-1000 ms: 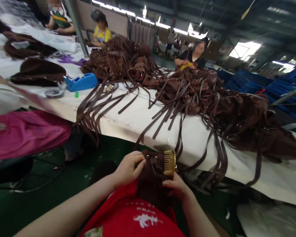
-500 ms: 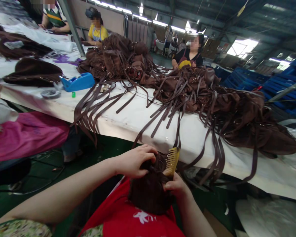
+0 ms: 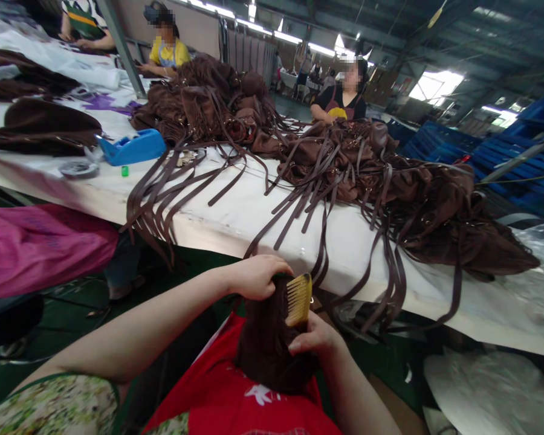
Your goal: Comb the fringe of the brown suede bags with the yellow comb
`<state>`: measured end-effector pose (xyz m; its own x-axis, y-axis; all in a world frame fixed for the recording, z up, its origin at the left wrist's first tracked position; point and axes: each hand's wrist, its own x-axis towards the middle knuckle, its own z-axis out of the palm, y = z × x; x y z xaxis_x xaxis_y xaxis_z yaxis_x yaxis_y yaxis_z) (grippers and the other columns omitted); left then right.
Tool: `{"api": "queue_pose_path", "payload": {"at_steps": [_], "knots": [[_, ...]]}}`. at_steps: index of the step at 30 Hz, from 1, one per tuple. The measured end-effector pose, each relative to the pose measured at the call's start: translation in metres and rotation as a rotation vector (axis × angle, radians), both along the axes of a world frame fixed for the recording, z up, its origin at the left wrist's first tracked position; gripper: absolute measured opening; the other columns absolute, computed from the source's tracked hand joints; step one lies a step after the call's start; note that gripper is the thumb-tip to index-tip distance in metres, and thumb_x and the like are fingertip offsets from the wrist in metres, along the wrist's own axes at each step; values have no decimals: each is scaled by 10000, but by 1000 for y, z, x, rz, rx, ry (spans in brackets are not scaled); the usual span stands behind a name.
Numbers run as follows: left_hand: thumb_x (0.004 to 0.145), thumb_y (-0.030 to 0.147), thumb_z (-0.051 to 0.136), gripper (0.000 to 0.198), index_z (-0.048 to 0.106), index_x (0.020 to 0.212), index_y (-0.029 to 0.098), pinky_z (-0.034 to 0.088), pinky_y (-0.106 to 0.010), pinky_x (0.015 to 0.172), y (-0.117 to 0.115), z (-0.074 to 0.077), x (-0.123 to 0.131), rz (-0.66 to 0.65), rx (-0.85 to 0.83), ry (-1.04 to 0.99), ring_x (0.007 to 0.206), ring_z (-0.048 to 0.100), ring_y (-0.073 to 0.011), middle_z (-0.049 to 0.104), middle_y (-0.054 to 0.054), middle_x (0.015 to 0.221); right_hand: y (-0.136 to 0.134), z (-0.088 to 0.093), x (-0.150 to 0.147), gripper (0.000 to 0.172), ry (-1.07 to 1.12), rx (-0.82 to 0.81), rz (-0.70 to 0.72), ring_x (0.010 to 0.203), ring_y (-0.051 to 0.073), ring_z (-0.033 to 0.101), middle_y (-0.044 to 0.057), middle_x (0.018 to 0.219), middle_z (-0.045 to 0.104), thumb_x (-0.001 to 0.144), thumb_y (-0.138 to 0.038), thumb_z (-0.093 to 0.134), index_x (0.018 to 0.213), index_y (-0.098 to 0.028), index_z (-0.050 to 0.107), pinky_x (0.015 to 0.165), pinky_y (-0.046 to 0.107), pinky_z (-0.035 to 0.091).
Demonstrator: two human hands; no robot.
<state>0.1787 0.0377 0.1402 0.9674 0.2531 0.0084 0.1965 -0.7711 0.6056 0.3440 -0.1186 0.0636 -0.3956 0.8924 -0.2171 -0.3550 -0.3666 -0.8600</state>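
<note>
Head view: The fingertips of the left hand [image 3: 256, 277] are hidden behind the upper end of a dark brown, soft, suede-like article [image 3: 263, 338]; its fingers are bent closely over that end and hold it. The right hand [image 3: 321, 339] holds the lower end of a yellow, translucent, wide-toothed comb [image 3: 301, 300]; its thumb is visible in front, and its other fingers are mostly concealed. Whether the comb teeth touch the article cannot be determined. The far side of the article is out of sight. A pink garment [image 3: 45, 248] is cut off by the left edge.

The article is located above the lap, against a red apron [image 3: 229, 402], in front of a long white-topped table [image 3: 204, 220]. It is creased, matt and very dark; surface detail is difficult to resolve. The comb stands tilted, upper end to the right, teeth directed left, tip darker.

On the table, a heap of brown leather-like bags [image 3: 213, 99] trails flat brown straps [image 3: 152, 211] over the near edge. A blue plastic tape dispenser [image 3: 133, 147] stands left of these straps.
</note>
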Motion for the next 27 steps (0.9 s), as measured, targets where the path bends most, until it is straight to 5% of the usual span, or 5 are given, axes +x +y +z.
{"api": "queue_pose_path", "payload": {"at_steps": [8,13,18,23,27], "knots": [[759,486,602,361,693,892,163,445,-230,799,-7,-15,5,-262,-491,181,885,585,-186,651,-27,953,-1,-38,8,420,144,9,-4,381,113,433,-20,343,415,424,-495,756,391,-196,463,447,245,374],[682,541,652,401,695,821,167,395,-209,534,17,-8,-5,-123,-402,507,601,529,-135,627,14,662,28,-69,-23,443,485,-42,-163,275,52,220,-77,245,214,596,-499,567,363,-216,317,345,198,285],[616,431,730,288,665,693,162,369,-209,479,44,10,-33,-132,-546,694,529,493,-122,584,12,578,63,-73,-62,248,667,-120,147,251,39,181,-80,307,348,634,-375,565,515,-172,488,276,167,187],[550,491,742,354,611,600,166,396,-238,475,-2,-49,-67,39,-1155,691,479,462,-116,548,7,548,59,-56,-62,233,356,-108,196,416,58,418,-20,536,524,582,-310,702,647,-116,591,355,159,254],[550,513,735,398,571,569,151,354,-222,454,-53,-100,-71,147,-1213,388,459,410,-93,496,31,514,49,-42,-38,265,141,-176,242,349,21,277,-68,507,437,668,-319,679,787,-87,631,331,169,142]]}}
